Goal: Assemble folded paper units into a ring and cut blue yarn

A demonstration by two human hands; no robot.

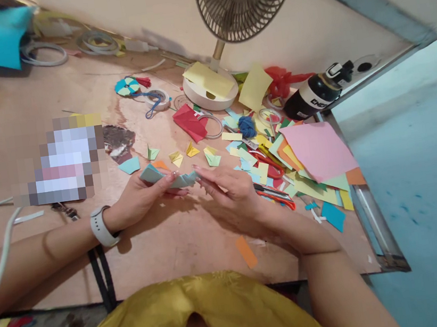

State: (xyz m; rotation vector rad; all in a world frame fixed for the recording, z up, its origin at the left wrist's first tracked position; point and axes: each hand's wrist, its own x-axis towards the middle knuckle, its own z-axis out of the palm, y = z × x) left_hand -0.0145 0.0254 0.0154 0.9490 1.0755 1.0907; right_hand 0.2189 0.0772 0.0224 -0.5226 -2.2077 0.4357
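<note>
My left hand [148, 194] grips one end of a folded strip of light blue paper [182, 180], its thumb on top. At the strip's other end, my right hand [227, 186] pinches the paper between thumb and fingers. The strip is held just above the wooden table. Beyond my hands lie small folded paper pieces: a yellow one [176, 159], an orange-yellow one [191, 149] and a pale green one [213, 157]. Near my left fingers rests a flat light blue scrap [129, 166].
A white fan [211, 92] stands at the back with a black bottle [310, 95] to its right. Scissors [269, 162], a cutter knife [274, 194] and pink paper [319, 150] lie among scraps on the right. A blurred-out device [65, 162] and white cable [1, 261] are on the left.
</note>
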